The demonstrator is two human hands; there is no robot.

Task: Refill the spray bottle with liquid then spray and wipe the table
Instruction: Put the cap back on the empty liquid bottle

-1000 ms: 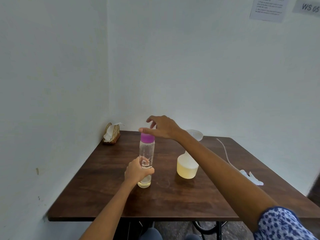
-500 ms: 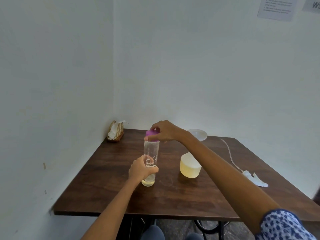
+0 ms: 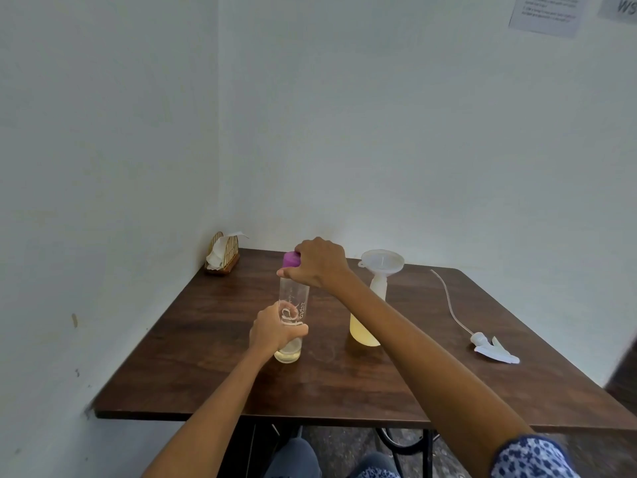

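Item: wicker napkin holder with white tissue (image 3: 222,254), far left corner of dark wooden table (image 3: 213,384). Item: tall clear plastic bottle (image 3: 292,319), little liquid at its base; left hand (image 3: 274,331) wrapped round its lower body. Item: purple screw cap (image 3: 291,259); right hand (image 3: 320,262), open above it a second ago, now curls over it (refilling judged finished, recapping under way). Item: pale spray bottle, yellow liquid (image 3: 365,326), white funnel (image 3: 382,261) in neck. Item: detached white trigger head with tube (image 3: 494,350), far right.
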